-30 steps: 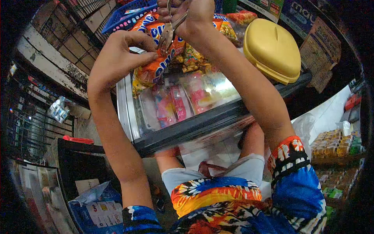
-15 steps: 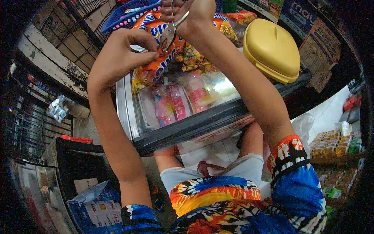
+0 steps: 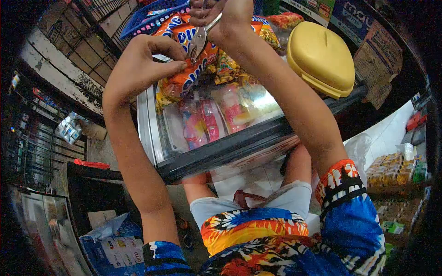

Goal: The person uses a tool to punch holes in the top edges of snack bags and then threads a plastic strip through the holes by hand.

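Observation:
My right hand [image 3: 235, 20] is closed around the handles of a pair of silver metal pliers [image 3: 199, 42], whose jaws point down and toward my left hand. My left hand [image 3: 142, 64] is closed in a pinch, thumb and forefinger together beside the jaws; whatever lies between the fingertips is too small to make out. Behind and under the pliers are orange snack packs [image 3: 195, 76] with blue and white lettering. They rest on a glass-topped case [image 3: 172, 126], with pink packets [image 3: 212, 122] showing through the glass.
A yellow lidded container [image 3: 322, 57] stands at the right of the case. Behind the packs is a blue basket [image 3: 133, 25]. The case's dark front edge [image 3: 230, 147] runs above my lap. Shelved goods [image 3: 391, 170] are at right, a blue bag [image 3: 115, 244] at lower left.
The right hand and pliers have shifted very slightly, and the right fingers look a little differently placed on the handles. The left hand keeps its pinch in nearly the same spot.

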Demonstrator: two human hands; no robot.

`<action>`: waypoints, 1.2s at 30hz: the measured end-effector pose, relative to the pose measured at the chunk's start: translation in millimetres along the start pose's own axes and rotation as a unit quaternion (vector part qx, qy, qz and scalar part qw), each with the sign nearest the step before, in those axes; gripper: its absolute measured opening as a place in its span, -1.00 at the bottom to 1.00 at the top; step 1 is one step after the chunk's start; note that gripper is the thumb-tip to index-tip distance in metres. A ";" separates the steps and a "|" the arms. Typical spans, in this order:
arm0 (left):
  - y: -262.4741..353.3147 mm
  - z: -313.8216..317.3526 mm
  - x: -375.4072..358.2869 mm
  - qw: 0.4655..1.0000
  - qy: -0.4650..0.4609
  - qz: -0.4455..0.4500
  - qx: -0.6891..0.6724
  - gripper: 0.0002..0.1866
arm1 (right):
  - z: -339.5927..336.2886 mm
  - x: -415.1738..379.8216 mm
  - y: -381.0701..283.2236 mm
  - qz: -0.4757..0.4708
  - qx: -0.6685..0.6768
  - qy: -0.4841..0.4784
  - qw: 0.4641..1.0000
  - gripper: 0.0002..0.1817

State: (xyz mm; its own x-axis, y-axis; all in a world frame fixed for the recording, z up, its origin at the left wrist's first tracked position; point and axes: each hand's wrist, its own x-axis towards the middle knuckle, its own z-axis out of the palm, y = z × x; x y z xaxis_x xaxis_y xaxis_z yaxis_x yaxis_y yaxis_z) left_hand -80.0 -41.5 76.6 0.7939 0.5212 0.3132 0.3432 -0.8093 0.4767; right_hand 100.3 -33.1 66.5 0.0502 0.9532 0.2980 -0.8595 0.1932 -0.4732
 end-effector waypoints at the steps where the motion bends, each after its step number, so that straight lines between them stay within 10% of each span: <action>1: 0.1 0.1 -0.2 1.000 0.000 0.000 0.000 -0.85 | -1.3 0.6 0.1 0.004 0.002 -0.022 1.000 -0.60; 31: 0.5 0.0 3.8 0.997 -0.036 -0.069 -0.006 -0.85 | 7.9 -11.9 -1.4 -0.020 -0.038 -0.123 0.991 -0.44; 34: -0.6 8.3 14.2 0.929 0.255 0.001 -0.268 -0.69 | 18.2 -20.5 7.0 0.004 -0.083 -0.112 0.990 -0.40; 36: 1.2 9.7 17.1 0.882 0.227 0.051 -0.409 -0.50 | 21.5 -21.6 25.1 -0.016 -0.146 -0.151 0.977 -0.45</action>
State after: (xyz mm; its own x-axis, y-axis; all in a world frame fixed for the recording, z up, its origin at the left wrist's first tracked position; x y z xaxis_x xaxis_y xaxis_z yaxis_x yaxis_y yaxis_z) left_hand -61.2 -36.2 74.5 0.4527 0.6623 0.5971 -0.3428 -0.4889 0.8022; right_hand 66.6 -53.9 66.0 -0.1164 0.8417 0.5272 -0.6759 0.3218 -0.6630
